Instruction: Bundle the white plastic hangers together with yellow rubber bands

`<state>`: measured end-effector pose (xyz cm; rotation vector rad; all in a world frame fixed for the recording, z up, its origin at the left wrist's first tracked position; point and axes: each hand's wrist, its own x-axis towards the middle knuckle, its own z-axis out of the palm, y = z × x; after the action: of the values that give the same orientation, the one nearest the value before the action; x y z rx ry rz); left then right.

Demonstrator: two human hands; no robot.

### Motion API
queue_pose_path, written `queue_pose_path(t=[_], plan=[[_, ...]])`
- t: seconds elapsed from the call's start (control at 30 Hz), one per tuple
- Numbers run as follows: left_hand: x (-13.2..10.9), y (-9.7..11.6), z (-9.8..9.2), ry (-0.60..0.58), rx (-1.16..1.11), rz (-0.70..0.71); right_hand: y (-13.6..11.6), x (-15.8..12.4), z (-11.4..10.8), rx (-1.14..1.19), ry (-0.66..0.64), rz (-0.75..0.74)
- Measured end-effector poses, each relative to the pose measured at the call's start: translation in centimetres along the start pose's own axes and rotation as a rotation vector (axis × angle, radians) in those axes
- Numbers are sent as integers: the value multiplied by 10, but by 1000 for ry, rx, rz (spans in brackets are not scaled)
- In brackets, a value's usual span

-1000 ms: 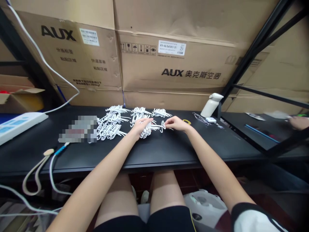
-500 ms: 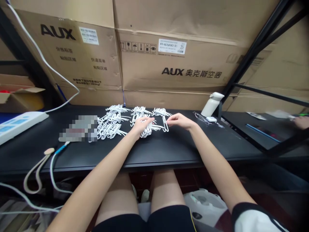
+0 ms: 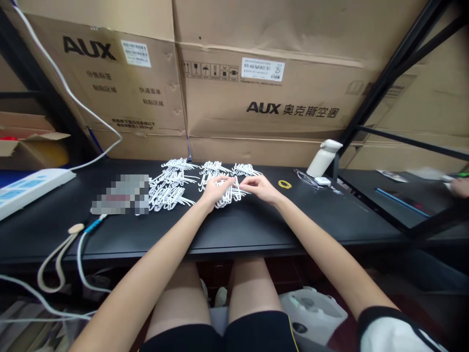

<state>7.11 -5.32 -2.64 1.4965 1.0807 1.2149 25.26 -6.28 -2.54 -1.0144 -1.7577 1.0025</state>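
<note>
Small white hangers, thin pieces with hooked ends, lie in several bunches on a black table. My left hand curls over the front middle bunch of hangers, its fingers closed around the upper left part. Just to its right, my right hand pinches a single hanger between thumb and fingertips, close against that bunch. Behind the hands lies another bunch, and to the left are more bunches. Part of the held bunch is hidden by my left fingers.
A yellow ring-shaped coil lies right of my right hand. Farther right are a white bottle, glasses and a small white case. Leftward are a blurred device and a power strip. Cardboard backs the table.
My right hand has moved left, bringing the single hanger up to the bunch under my left hand. The yellow coil has come into view. My left hand stays nearly in place.
</note>
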Motion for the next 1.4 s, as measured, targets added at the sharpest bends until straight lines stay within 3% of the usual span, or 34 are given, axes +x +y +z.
queue_pose_path(t=[0.57, 0.77, 0.93, 1.2, 1.4], plan=[[9, -16, 3, 50, 96, 156, 4, 0, 12, -107, 20, -22], [7, -13, 2, 51, 91, 142, 0, -5, 17, -299, 86, -218], [7, -12, 1, 16, 50, 136, -5, -9, 18, -344, 42, -223], [9, -16, 0, 56, 83, 108, -5, -12, 18, -297, -113, -209], [8, -15, 3, -5, 75, 138, -1, -12, 20, -435, -85, -227]])
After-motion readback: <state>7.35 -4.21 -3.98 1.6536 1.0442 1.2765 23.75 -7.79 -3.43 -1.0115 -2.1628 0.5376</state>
